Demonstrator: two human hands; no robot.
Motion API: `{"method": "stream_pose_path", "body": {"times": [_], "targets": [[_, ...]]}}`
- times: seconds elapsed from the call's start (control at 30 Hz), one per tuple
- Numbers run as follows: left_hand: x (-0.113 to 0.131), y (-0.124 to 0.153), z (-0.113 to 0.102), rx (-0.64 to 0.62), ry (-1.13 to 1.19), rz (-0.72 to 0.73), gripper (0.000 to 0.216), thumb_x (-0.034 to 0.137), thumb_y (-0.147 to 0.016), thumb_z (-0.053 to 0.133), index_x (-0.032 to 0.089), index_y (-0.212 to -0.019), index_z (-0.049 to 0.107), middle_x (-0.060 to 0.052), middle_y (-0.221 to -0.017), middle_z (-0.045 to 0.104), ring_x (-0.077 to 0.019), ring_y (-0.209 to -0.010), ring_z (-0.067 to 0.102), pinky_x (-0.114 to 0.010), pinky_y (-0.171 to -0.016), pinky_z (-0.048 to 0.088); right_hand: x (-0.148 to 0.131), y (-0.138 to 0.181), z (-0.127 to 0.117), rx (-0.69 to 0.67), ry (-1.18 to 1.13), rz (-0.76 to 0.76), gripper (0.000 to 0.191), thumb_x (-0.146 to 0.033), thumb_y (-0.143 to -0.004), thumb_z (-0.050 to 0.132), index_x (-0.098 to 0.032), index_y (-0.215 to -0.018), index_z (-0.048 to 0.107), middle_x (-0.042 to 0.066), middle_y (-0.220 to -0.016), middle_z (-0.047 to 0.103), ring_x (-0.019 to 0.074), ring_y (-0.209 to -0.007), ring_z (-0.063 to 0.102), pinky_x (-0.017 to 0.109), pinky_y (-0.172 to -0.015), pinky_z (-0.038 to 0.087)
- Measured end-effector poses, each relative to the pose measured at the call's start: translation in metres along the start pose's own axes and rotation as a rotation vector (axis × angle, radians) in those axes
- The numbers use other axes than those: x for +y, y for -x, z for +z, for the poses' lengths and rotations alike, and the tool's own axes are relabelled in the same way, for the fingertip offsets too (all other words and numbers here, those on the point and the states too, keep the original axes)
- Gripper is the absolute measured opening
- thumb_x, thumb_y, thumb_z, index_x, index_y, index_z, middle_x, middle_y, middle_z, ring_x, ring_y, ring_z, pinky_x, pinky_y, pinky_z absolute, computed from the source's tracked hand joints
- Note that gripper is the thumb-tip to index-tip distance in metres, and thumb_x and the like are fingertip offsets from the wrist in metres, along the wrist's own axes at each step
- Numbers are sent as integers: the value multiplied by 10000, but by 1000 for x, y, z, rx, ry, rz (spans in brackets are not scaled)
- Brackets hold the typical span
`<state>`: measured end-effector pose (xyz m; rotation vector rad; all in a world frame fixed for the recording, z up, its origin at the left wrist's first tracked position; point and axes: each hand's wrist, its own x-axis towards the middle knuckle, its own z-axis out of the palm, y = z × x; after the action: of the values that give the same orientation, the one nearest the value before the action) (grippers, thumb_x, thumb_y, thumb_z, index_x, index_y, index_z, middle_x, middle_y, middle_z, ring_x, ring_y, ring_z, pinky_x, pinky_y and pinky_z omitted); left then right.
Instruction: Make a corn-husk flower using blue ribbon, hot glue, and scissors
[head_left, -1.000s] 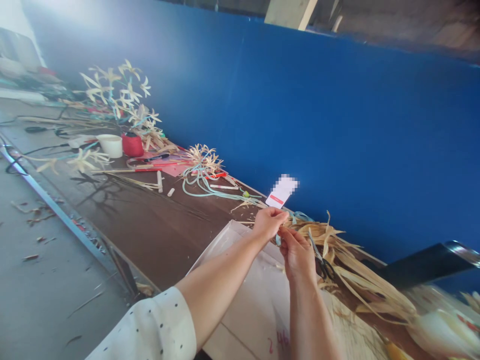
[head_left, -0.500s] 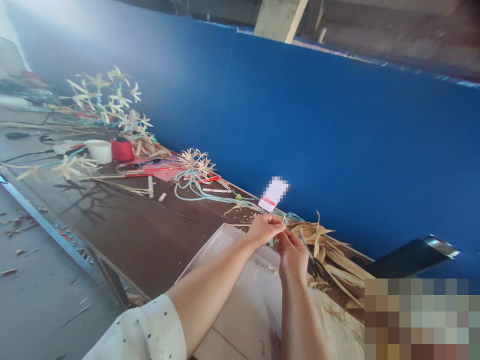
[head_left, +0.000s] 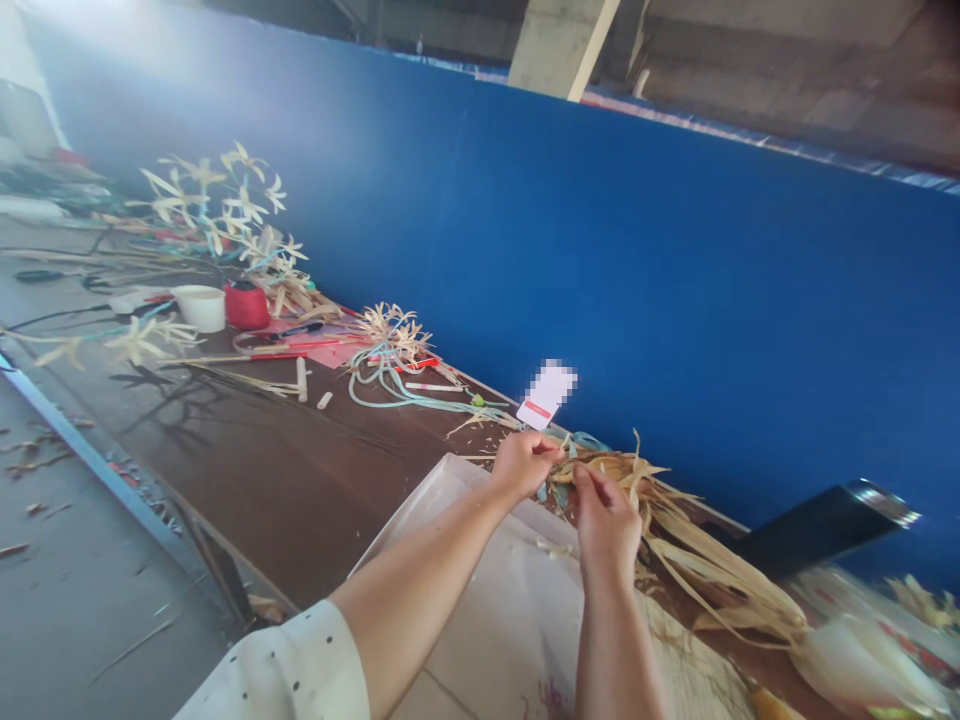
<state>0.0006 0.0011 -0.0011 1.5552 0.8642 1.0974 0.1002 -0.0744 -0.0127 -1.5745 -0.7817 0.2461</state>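
My left hand [head_left: 523, 466] is closed in a pinch above the far edge of a white shallow tray [head_left: 427, 515]. A small pale strip [head_left: 564, 441], apparently dried husk, sticks up from its fingertips. My right hand [head_left: 609, 515] is a short gap to the right, thumb and fingers pressed together. What it holds, if anything, is too small to make out. Behind and beside the right hand lies a heap of dried husks [head_left: 697, 565]. A white card or phone-like slab [head_left: 537, 414], partly blurred out, stands just beyond the left hand.
Pale husk flowers [head_left: 244, 205] stand at the far left, near a white cup [head_left: 201, 308] and a red thread spool [head_left: 247, 305]. Light blue cords [head_left: 382, 385] lie on the brown table [head_left: 300, 490]. A dark cylinder [head_left: 821, 530] is at right, before a blue partition [head_left: 675, 270].
My hands were touching at the fingertips and have come apart. The right hand moved to the right; the left stayed nearly in place, still pinching the pale strip.
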Motion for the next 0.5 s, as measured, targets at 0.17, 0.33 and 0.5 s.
{"method": "stream_pose_path", "body": {"times": [0.17,0.33,0.5], "targets": [[-5,3,5,-95,-49,61,212,357,-719,613,171,-776,700,-13,-714,684,-135,-675,597,-210,-618,418,1,-2,-3,23,-121,3,416,-476,-608,732,-190,-910,718,9,-651,645,117,-491,486,240,-448,366],[-7,7,6,-132,-144,153,226,371,-749,573,191,-793,702,-13,-729,689,-142,-689,603,-205,-603,401,1,-1,1,-4,-107,42,455,-501,-601,727,-169,-913,716,-7,-565,589,118,-489,469,240,-456,368],[-4,9,3,-144,-264,215,194,340,-761,554,202,-771,690,-6,-710,680,-142,-668,593,-205,-582,378,5,-3,0,3,-73,15,410,-493,-618,714,-186,-888,719,23,-679,650,153,-587,542,250,-514,409]]}}
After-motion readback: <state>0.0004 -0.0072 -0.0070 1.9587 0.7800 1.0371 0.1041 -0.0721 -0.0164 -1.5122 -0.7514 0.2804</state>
